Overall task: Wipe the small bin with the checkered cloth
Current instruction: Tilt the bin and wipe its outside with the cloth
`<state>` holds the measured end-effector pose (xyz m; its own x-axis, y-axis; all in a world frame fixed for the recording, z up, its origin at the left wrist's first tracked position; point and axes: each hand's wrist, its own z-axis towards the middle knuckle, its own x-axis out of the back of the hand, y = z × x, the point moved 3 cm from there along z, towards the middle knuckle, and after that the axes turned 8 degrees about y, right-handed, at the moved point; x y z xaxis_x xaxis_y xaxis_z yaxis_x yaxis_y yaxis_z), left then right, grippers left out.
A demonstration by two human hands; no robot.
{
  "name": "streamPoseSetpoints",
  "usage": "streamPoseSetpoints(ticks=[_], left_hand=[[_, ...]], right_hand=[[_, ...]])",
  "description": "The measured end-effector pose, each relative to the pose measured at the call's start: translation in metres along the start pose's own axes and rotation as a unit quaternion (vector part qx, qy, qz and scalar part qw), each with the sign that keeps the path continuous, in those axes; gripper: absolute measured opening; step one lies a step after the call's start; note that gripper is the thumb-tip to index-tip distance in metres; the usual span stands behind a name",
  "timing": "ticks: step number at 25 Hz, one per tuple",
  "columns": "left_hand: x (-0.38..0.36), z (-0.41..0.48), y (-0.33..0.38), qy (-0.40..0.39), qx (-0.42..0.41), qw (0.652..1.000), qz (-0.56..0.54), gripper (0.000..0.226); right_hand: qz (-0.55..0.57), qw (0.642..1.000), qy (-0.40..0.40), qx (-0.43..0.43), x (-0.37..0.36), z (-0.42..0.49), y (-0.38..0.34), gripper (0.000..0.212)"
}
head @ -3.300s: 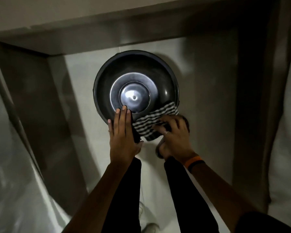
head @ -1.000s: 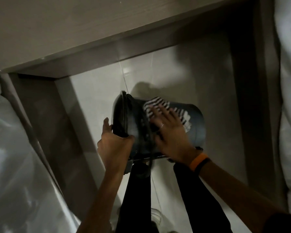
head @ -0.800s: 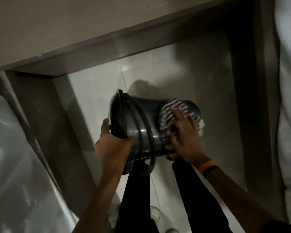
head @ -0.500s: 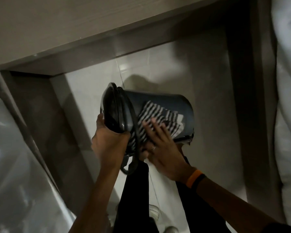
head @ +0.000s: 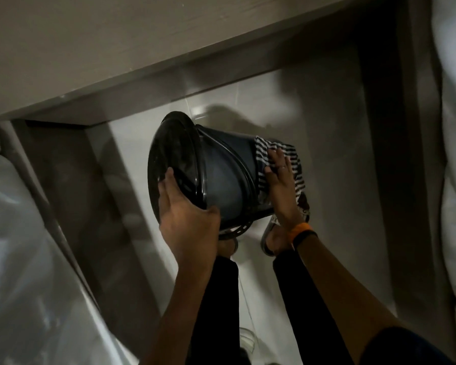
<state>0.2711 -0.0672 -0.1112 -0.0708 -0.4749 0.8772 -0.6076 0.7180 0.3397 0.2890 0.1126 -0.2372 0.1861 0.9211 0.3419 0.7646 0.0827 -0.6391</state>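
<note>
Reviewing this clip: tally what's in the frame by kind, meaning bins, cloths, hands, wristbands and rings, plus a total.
Bins: 1, the small bin, tipped on its side
Cloths: 1, the checkered cloth
Hands: 2, left hand on the lid end, right hand flat on the cloth
Wristbands: 2, orange band and black band
Rings: 1, ring
Total: 7

No readable text, labels, brands or numbers anywhere, none on the small bin [head: 221, 177], none on the checkered cloth [head: 295, 159], none on the orange wristband [head: 299, 229]
</note>
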Motion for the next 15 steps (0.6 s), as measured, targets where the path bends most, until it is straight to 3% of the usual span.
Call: streamPoseSetpoints(ticks=[5, 9, 13, 15], left_hand=[[-0.028, -0.027, -0.003, -0.028, -0.069, 0.997, 0.02, 0.097], [-0.039, -0.029, -0.017, -0.06, -0.081, 0.994, 0.041, 0.11], [-0.033, -0.015, -0.009, -0.041, -0.057, 0.998, 0.0, 0.072], [-0.038, 0.007, 0.009, -0.055, -0.02, 0.998, 0.014, 0.082]], right_hand=[[0.097, 0.994, -0.043, -0.025, -0.009, -0.026, 0.027, 0.048], [0.13, 0.99, -0.045, -0.039, -0.012, -0.032, 0.046, 0.051], [0.169, 0.984, -0.036, -0.046, -0.018, -0.036, 0.061, 0.054], [0.164, 0.983, -0.047, -0.062, -0.026, -0.041, 0.06, 0.058]])
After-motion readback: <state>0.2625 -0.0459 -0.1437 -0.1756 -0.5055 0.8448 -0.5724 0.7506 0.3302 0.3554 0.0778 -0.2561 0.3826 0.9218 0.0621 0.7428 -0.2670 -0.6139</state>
